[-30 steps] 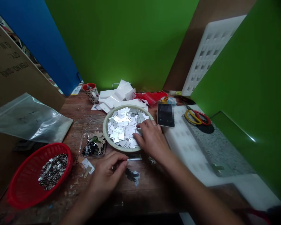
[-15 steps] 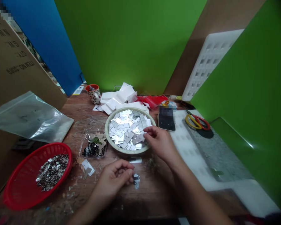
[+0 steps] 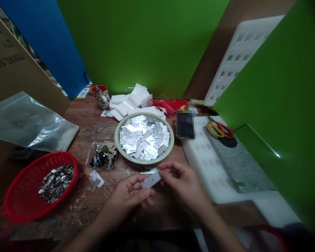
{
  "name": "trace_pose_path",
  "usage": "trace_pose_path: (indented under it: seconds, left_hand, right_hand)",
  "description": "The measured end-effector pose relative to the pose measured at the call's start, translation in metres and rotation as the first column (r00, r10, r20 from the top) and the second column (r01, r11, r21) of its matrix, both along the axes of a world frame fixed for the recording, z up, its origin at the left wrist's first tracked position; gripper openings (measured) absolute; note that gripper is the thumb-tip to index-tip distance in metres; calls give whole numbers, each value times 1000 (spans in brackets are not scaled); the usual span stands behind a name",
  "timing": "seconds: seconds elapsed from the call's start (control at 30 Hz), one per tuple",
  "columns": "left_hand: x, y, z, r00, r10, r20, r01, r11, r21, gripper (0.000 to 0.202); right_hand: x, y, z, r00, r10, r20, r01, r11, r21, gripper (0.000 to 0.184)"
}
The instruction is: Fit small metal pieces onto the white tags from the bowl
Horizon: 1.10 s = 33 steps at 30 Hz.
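A small flat rectangular metal plate with a hole is held between both hands in front of the bowl. My right hand pinches its right end between thumb and fingertips. Curled fingers of my left hand close around its left end; whether anything else lies in that palm is hidden. Just beyond them stands a pale round bowl heaped with similar metal plates. Another plate lies on the table between bowl and hands, partly covered.
Left of the bowl, a clear bag holds dark small metal parts. A red basket contains shiny round pieces. Behind are a mug and white papers. Scissors and white foam are at the right.
My right hand has drawn back from the bowl with a metal plate and brought it to my left hand. Small flat pieces beside my left hand are now hidden. The view has shifted slightly.
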<state>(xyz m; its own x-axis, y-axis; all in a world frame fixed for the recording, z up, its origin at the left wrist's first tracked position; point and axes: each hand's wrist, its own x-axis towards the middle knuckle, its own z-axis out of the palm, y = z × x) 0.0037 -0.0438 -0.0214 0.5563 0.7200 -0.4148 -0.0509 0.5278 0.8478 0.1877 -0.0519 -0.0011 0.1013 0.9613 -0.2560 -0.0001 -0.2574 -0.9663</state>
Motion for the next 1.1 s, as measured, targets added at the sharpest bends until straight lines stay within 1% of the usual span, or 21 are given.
trace_pose_path:
  seconds: [0.07,0.1,0.17,0.23,0.3,0.37,0.43,0.5,0.53,0.6,0.7,0.73,0.8,0.87,0.9,0.93,1.0,1.1]
  left_hand:
    - [-15,-10,-5,994,-69,-82,64,996,-58,25]
    - [-23,-15,-8,990,-81,-119,71,994,-86,27]
    - [-41,-24,-15,982,-52,-180,31,992,-121,31]
    - [-60,-31,-21,972,28,-235,-59,990,-125,33]
    - [-77,-33,-23,950,133,-282,-169,980,-109,31]
    - [-91,-33,-23,927,219,-304,-256,963,-87,28]
    - [-99,-30,-23,914,271,-303,-307,949,-76,26]
    - [-101,-27,-24,911,298,-285,-333,940,-79,26]
    - [-100,-25,-24,913,305,-272,-337,938,-81,25]
    - [-95,-22,-24,922,304,-242,-331,940,-79,25]
    - [-88,-18,-23,934,285,-214,-307,949,-76,24]
    - [-85,-17,-23,937,279,-210,-300,951,-78,24]
    - [-80,-16,-22,942,263,-206,-285,955,-85,26]
    - [-75,-14,-22,948,247,-199,-269,959,-93,28]
    - [-71,-14,-22,952,238,-195,-260,961,-97,28]
    - [-68,-14,-23,956,226,-188,-247,964,-99,27]
    - [-60,-13,-23,966,197,-170,-216,972,-97,24]
    - [-50,-14,-22,978,157,-134,-170,981,-89,20]
  right_hand:
    - [-16,-12,-13,993,114,4,-114,992,-51,16]
    - [-23,-16,-20,986,163,20,-161,984,-76,14]
    - [-35,-18,-34,966,240,93,-231,968,-94,13]
    - [-44,-14,-44,928,287,237,-285,958,-45,12]
    - [-50,-6,-50,857,297,421,-349,936,51,13]
    - [-59,3,-53,761,299,576,-433,895,108,15]
    - [-69,11,-54,649,313,694,-514,852,97,17]
    - [-81,17,-55,544,326,773,-563,825,48,14]
    - [-85,19,-56,510,328,795,-574,819,30,13]
    - [-92,23,-57,485,334,808,-580,815,12,9]
    - [-89,21,-58,505,339,794,-575,818,16,7]
    - [-86,19,-58,537,331,776,-565,824,39,7]
    - [-77,12,-57,654,298,696,-519,846,126,7]
    - [-70,3,-55,788,258,559,-438,873,215,8]
    - [-68,-2,-54,836,246,490,-401,883,242,9]
    - [-66,-6,-53,865,244,439,-380,889,255,9]
    - [-65,-12,-52,890,254,377,-368,890,270,11]
    - [-65,-16,-50,898,247,364,-362,885,292,11]
